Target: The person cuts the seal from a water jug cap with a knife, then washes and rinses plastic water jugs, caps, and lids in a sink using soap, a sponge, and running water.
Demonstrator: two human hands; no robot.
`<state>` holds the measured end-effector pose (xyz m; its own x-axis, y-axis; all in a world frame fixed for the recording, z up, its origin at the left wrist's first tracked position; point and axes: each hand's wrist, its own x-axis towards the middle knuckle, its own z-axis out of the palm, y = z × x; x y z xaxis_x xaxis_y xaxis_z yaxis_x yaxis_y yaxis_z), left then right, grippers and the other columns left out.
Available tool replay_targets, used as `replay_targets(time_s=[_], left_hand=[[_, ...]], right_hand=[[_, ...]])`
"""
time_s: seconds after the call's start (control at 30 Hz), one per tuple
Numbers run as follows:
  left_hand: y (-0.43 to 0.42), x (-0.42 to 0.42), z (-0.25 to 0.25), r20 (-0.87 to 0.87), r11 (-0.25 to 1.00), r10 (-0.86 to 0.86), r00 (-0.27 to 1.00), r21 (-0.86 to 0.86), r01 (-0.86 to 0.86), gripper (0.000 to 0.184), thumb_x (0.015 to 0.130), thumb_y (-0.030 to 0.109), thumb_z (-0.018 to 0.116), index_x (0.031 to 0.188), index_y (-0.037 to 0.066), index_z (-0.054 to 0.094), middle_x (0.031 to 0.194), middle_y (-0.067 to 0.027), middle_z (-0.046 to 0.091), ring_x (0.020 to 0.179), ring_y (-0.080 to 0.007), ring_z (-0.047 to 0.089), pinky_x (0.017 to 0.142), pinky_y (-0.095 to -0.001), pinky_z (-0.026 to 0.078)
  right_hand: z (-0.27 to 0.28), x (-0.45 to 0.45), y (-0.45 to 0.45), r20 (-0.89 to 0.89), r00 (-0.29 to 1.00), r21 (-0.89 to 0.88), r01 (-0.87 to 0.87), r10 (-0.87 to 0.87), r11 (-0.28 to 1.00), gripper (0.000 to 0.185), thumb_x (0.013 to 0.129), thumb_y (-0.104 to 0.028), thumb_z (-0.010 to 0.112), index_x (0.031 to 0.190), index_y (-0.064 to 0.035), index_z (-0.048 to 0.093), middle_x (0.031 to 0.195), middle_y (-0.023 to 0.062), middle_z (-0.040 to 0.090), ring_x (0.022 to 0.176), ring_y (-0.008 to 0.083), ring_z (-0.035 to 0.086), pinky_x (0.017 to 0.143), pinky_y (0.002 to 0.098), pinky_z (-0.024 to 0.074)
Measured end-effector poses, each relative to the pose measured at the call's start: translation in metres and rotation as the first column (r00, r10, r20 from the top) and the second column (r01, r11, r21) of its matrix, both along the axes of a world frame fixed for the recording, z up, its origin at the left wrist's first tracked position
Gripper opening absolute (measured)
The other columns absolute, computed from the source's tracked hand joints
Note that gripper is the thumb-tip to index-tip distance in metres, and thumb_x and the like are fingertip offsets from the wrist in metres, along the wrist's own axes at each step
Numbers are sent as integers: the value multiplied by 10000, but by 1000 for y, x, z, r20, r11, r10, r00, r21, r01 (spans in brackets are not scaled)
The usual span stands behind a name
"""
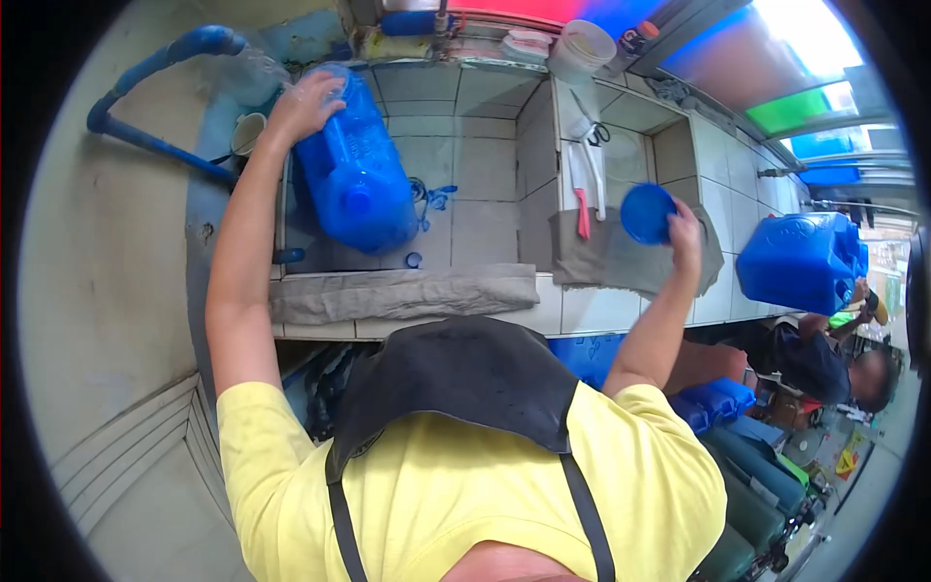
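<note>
A translucent blue water jug lies on its side in the tiled sink. At its far end, the fingers of my left hand are curled over the jug, with something transparent and shiny, water or plastic, around them. My right hand grips the edge of a round blue lid above the grey cloth on the counter. A small blue cap sits on the sink floor near the jug, beside a crumpled blue scrap.
A folded grey cloth lies along the sink's front edge. Scissors and a pink-handled tool lie right of the sink. Another person is at the far right by a blue jug. A blue pipe runs along the left wall.
</note>
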<state>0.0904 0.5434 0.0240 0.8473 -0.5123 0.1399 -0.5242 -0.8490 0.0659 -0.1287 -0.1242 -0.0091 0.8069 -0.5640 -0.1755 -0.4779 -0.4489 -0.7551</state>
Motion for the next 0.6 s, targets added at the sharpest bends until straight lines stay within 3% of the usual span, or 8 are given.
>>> replay_targets(time_s=[0.07, 0.13, 0.17, 0.23, 0.37, 0.47, 0.53, 0.6], left_hand=[[-9, 6, 7, -82, 995, 52, 995, -76, -59, 425, 895, 340, 639, 1240, 93, 632, 1325, -168, 588, 1182, -360, 564, 987, -459, 460], [-20, 11, 12, -236, 937, 348, 907, 49, -346, 365, 790, 354, 722, 1029, 78, 726, 1121, -181, 685, 986, -373, 647, 875, -459, 520], [-25, 11, 16, -231, 932, 362, 903, 58, -359, 365, 790, 354, 722, 1029, 78, 726, 1121, -181, 685, 986, -373, 647, 875, -459, 520], [-29, 9, 27, -399, 967, 247, 883, 157, -200, 387, 726, 387, 759, 907, 46, 746, 968, -200, 711, 905, -392, 665, 820, -465, 535], [-27, 5, 23, -417, 957, 289, 862, 140, -253, 372, 740, 386, 746, 828, 25, 742, 899, -199, 713, 868, -360, 679, 777, -445, 540], [-20, 4, 29, -593, 920, 291, 751, -42, -389, 325, 759, 346, 735, 808, 24, 732, 852, -173, 709, 815, -285, 684, 716, -396, 546], [-11, 4, 32, -772, 689, 142, 620, -373, -621, 284, 793, 312, 703, 863, 37, 711, 828, -114, 688, 765, -209, 662, 656, -345, 530], [-7, -8, 45, -724, 365, -71, 686, -659, -658, 293, 845, 298, 648, 998, 50, 675, 828, -66, 664, 707, -193, 637, 611, -337, 505]], right_hand=[[4, -23, -9, -167, 986, -16, -1, -2, 1000, 444, 844, -118, 596, 1284, -77, 633, 938, 66, 681, 714, 164, 625, 499, 297, 481], [-8, -32, -18, -442, 897, -75, -35, -2, 997, 466, 835, -200, 662, 1284, -78, 640, 1025, 124, 708, 852, 261, 683, 629, 361, 551], [-14, -33, -14, -440, 898, -65, -47, 14, 997, 466, 835, -200, 662, 1284, -78, 640, 1025, 124, 708, 852, 261, 683, 629, 361, 551], [-21, -27, 6, -220, 966, -653, -44, -134, 756, 471, 838, -277, 694, 1262, -75, 658, 1147, 179, 696, 1043, 331, 667, 849, 397, 542], [-15, 20, 68, -93, 995, -564, -80, 32, 822, 484, 842, -334, 706, 1244, -67, 668, 1232, 207, 655, 1150, 345, 627, 998, 385, 471], [-4, 60, 136, 20, 912, -426, -362, 409, 829, 523, 849, -402, 716, 1233, -49, 670, 1221, 189, 668, 1148, 320, 627, 978, 381, 482], [7, 82, 191, 68, 826, -353, -504, 559, 788, 530, 859, -416, 715, 1234, -45, 668, 1213, 191, 670, 1138, 313, 631, 973, 375, 484], [14, 105, 242, 91, 723, -306, -635, 685, 710, 532, 872, -419, 709, 1240, -37, 661, 1211, 199, 669, 1144, 309, 629, 973, 369, 484]])
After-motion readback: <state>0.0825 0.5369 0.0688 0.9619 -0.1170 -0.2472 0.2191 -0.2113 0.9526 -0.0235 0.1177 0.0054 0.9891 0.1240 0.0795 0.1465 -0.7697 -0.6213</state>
